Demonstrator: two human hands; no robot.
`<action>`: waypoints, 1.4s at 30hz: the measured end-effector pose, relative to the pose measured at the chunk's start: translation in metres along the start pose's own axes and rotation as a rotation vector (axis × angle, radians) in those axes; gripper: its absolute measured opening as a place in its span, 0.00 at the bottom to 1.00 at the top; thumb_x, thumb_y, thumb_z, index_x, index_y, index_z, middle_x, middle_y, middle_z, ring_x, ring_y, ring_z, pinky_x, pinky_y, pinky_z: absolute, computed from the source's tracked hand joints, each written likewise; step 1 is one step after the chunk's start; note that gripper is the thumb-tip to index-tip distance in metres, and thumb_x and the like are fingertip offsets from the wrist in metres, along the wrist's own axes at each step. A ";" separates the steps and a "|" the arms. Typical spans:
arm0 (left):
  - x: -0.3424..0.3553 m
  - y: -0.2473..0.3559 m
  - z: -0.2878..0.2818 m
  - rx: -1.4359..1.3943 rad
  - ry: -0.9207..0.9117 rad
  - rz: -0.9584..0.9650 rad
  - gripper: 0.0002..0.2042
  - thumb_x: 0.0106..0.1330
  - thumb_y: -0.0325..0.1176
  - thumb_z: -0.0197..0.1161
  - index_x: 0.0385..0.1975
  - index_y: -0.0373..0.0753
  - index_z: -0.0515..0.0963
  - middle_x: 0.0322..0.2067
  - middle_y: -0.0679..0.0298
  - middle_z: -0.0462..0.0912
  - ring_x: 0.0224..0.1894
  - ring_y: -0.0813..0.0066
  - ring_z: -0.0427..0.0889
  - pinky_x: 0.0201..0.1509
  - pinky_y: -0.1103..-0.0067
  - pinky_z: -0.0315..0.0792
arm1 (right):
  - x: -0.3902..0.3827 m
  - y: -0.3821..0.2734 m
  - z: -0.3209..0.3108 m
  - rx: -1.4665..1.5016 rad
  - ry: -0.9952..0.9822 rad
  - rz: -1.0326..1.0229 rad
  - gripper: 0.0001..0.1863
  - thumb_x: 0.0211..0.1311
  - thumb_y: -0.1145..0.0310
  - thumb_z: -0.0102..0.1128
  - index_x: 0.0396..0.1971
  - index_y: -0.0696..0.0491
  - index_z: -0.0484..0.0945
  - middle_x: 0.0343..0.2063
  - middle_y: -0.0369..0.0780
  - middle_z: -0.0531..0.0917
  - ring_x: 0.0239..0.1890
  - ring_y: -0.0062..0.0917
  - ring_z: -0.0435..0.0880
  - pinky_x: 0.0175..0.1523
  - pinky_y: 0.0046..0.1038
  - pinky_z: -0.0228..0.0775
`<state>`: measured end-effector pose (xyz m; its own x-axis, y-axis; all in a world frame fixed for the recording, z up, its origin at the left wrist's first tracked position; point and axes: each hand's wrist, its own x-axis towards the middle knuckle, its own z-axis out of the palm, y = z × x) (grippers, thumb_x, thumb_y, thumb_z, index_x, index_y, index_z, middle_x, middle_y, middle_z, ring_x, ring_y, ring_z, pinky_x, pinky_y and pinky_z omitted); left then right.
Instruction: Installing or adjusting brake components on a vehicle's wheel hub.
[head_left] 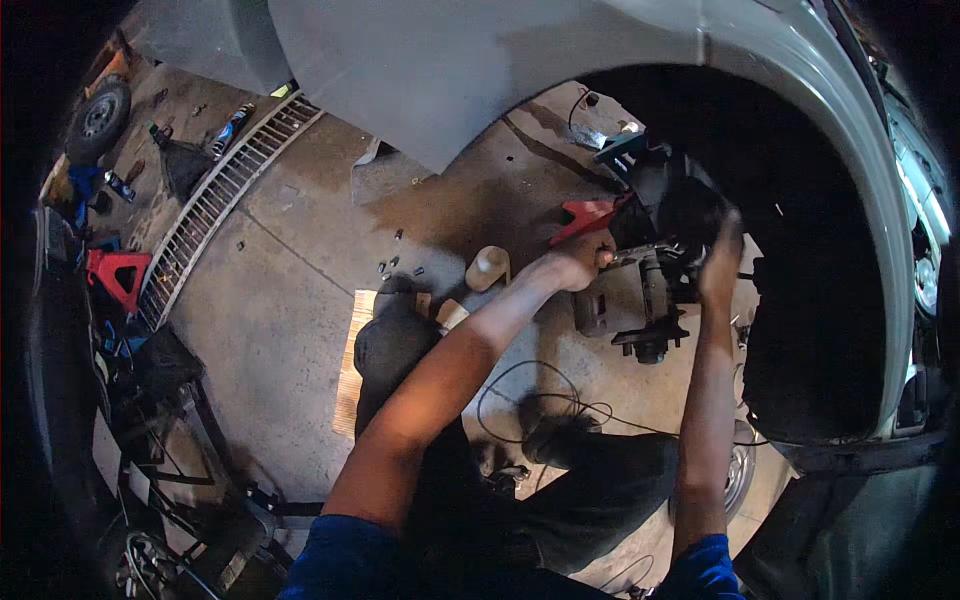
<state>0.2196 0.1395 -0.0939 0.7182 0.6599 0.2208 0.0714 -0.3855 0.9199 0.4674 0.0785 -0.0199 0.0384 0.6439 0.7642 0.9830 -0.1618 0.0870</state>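
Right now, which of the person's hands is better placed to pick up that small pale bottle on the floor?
Probably the left hand: it works on the near side of the brake assembly, with the bottle just beside it. The right hand is farther away, inside the wheel arch.

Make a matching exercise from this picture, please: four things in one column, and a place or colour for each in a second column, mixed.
Things:
1. left hand
2. right hand
3. plastic bottle
4. drain grate

Places or colours:
A. long, on the floor at the left
B. on the wheel hub assembly, near the red jack stand
C. raised inside the wheel arch
D. pale, on the concrete by the knee

Pairs: 1-B, 2-C, 3-D, 4-A
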 end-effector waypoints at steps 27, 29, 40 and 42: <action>-0.017 -0.004 0.058 0.831 0.497 0.259 0.17 0.57 0.30 0.51 0.46 0.33 0.72 0.40 0.51 0.75 0.53 0.50 0.71 0.48 0.62 0.74 | 0.081 -0.167 0.101 0.609 -1.130 0.317 0.46 0.56 0.27 0.31 0.28 0.62 0.78 0.24 0.45 0.81 0.28 0.29 0.82 0.35 0.30 0.77; -0.015 -0.003 0.061 0.744 0.530 0.229 0.16 0.58 0.31 0.51 0.46 0.33 0.73 0.41 0.50 0.75 0.53 0.51 0.71 0.48 0.62 0.74 | 0.078 -0.168 0.099 0.749 -1.066 0.375 0.45 0.55 0.27 0.32 0.24 0.61 0.77 0.20 0.42 0.80 0.21 0.24 0.80 0.26 0.23 0.76; -0.016 -0.006 0.062 0.775 0.564 0.281 0.14 0.58 0.30 0.52 0.42 0.33 0.74 0.35 0.52 0.75 0.52 0.52 0.72 0.42 0.64 0.77 | 0.079 -0.162 0.106 0.751 -1.133 0.397 0.44 0.54 0.26 0.34 0.24 0.60 0.76 0.19 0.40 0.79 0.21 0.23 0.80 0.25 0.24 0.74; -0.016 -0.007 0.058 0.704 0.500 0.266 0.14 0.58 0.30 0.52 0.42 0.33 0.74 0.35 0.52 0.76 0.52 0.51 0.73 0.41 0.64 0.78 | 0.078 -0.164 0.105 0.760 -1.125 0.420 0.44 0.53 0.26 0.34 0.24 0.59 0.76 0.19 0.40 0.79 0.21 0.23 0.80 0.24 0.24 0.74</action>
<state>0.2480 0.0945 -0.1224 0.3986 0.6324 0.6642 0.4711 -0.7626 0.4434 0.3280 0.2333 -0.0417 0.1136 0.9495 -0.2924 0.7050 -0.2844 -0.6497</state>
